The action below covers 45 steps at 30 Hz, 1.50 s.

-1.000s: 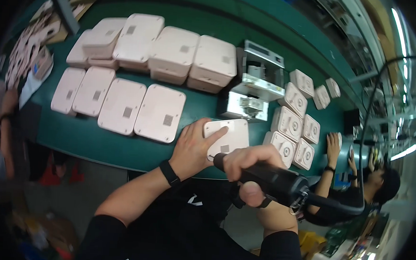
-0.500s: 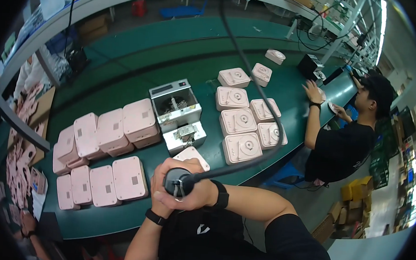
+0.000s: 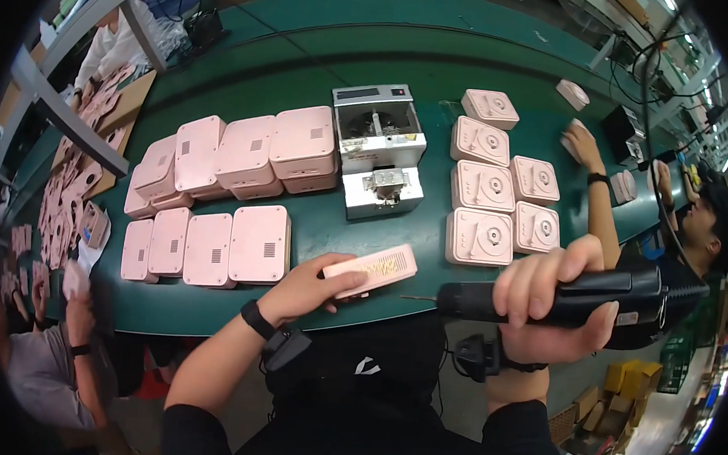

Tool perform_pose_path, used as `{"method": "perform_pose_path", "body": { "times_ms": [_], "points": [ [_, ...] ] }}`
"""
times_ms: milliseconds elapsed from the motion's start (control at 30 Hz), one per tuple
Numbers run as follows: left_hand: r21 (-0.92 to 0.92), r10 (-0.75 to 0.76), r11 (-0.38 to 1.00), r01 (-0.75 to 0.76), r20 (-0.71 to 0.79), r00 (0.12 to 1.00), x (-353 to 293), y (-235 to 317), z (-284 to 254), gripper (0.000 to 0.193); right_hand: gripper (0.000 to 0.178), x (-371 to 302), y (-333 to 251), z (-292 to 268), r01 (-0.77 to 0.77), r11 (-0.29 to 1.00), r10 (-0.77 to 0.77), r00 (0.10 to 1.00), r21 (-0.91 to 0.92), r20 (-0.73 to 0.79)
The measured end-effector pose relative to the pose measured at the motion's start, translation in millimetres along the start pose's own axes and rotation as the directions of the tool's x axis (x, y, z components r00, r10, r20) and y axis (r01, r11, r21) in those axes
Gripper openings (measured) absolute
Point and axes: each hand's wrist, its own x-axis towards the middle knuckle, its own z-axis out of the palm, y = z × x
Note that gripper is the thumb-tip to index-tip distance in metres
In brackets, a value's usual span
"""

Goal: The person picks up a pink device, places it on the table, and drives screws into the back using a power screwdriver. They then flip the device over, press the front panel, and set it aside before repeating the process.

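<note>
My left hand [image 3: 310, 284] grips a pink box-shaped housing [image 3: 371, 270] that is tilted up on its edge at the near rim of the green table [image 3: 333, 59]. My right hand [image 3: 555, 302] is shut on a black electric screwdriver [image 3: 568, 297] held level, its thin bit pointing left toward the housing, a short gap away. A black cable runs from the tool's back end up to the right.
Pink closed housings [image 3: 243, 166] lie in rows at the left. A white screw feeder machine [image 3: 377, 149] stands in the middle. Open pink housings [image 3: 496, 181] lie right of it. Another person [image 3: 681, 222] works at the right, others at the left.
The view has swung back over the bench. The screwdriver went from upright in front of me to level at the right, and the housing in my left hand is now tipped on edge.
</note>
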Motion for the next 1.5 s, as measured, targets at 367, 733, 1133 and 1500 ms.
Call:
{"method": "perform_pose_path", "body": {
  "times_ms": [367,733,1133,1500],
  "points": [
    [-0.147,-0.416,0.88,0.451,0.217,0.883,15,12,-13,0.068,0.045,-42,10,-58,-0.182,0.974,0.157,0.971,-0.137,-0.178],
    [0.836,0.575,0.462,-0.295,-0.029,0.817,-2,9,59,0.061,0.025,-65,31,-100,-0.587,0.727,0.383,0.776,-0.355,-0.501],
    [0.808,0.596,0.47,-0.356,0.008,0.803,40,19,116,0.06,0.057,-68,36,-173,-0.521,0.115,0.091,0.853,-0.846,-0.513],
    [0.79,0.597,0.305,-0.531,0.276,0.753,93,69,145,0.068,0.081,-43,-2,-227,-0.639,-0.189,0.095,0.744,-0.746,-0.661]
  ]
}}
